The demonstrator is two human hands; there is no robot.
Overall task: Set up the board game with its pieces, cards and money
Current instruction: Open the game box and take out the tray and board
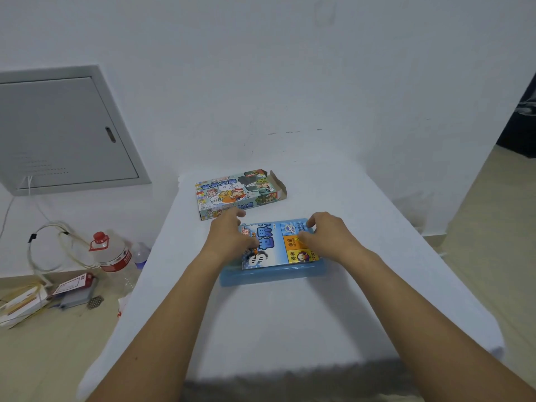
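Head cam is showing the white-covered desk [290, 314] with loads of bare room near me; its near edge is blurring out. Both hands, left [229, 236] and right [327, 233], are curling fingers onto the folded blue game board [275, 250] atop a blue tray [261, 278], behind it the opened cartoon cardboard box [237, 192].

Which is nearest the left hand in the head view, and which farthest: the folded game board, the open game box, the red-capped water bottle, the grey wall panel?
From the left hand:
1. Folded game board, under its fingers, on the blue tray.
2. Open game box, just beyond, toward the wall.
3. Red-capped water bottle, on the floor, left.
4. Grey wall panel, far left.
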